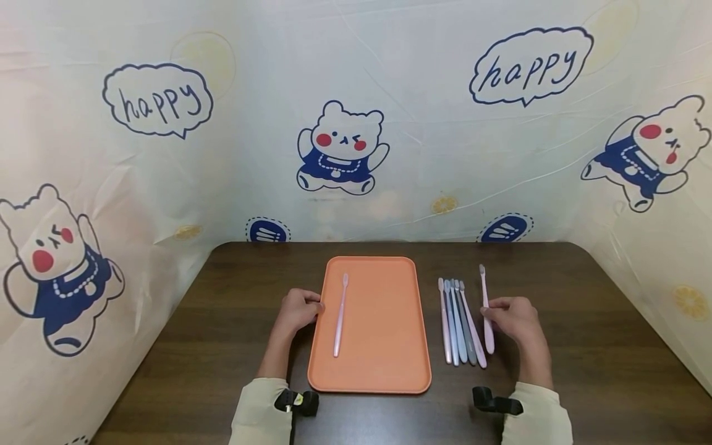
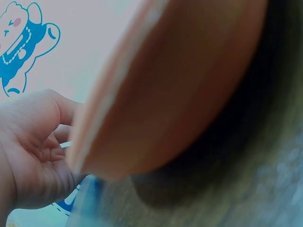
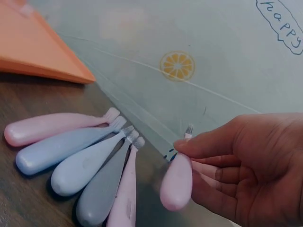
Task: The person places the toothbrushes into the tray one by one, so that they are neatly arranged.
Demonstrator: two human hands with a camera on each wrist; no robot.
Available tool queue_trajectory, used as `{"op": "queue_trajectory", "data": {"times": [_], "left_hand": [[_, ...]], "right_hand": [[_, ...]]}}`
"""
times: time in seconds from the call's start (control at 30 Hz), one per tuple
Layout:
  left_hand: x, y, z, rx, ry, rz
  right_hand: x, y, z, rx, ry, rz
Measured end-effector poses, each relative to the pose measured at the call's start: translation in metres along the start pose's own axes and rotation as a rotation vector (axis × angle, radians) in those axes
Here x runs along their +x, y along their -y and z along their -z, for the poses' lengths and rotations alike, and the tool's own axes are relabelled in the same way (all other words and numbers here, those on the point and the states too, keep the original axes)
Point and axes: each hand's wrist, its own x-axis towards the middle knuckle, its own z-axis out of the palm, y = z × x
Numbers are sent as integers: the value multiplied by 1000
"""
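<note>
My right hand [image 1: 514, 315] pinches a pink toothbrush [image 3: 176, 187] between thumb and fingers, its bristle head pointing away from me. Just left of it, several toothbrushes fan out side by side on the table: pink, blue, light blue [image 3: 85, 170], grey [image 3: 101, 196] and another pink. On the left, my left hand [image 1: 300, 309] grips the side rim of an orange tray [image 1: 384, 358], thumb at the edge; some fingers are hidden behind the rim in the left wrist view. One pink toothbrush [image 1: 340, 315] lies lengthwise in the tray's left part.
Beneath everything is a dark brown wooden table [image 1: 194, 358]. A pale curtain [image 1: 423, 154] printed with bears and speech bubbles hangs behind and at both sides. Each wrist wears a black camera [image 1: 495, 402] over a cream sleeve [image 1: 536, 417].
</note>
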Motion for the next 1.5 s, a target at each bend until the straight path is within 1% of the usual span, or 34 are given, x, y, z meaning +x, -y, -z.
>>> {"op": "queue_trajectory", "data": {"times": [0.33, 0.53, 0.63, 0.87, 1.1, 1.5], "left_hand": [[-1, -1, 1, -1, -2, 5], [0, 0, 0, -3, -5, 16], [0, 0, 0, -1, -6, 13], [0, 1, 0, -5, -6, 15], [0, 2, -1, -2, -10, 20], [2, 1, -1, 4, -1, 24]], "right_hand": [[-3, 14, -7, 57, 31, 8], [-3, 19, -14, 133, 50, 36], [-3, 21, -16, 154, 58, 45], [-4, 27, -21, 156, 48, 68], [-3, 34, -31, 204, 3, 138], [-4, 41, -40, 247, 5, 144]]}}
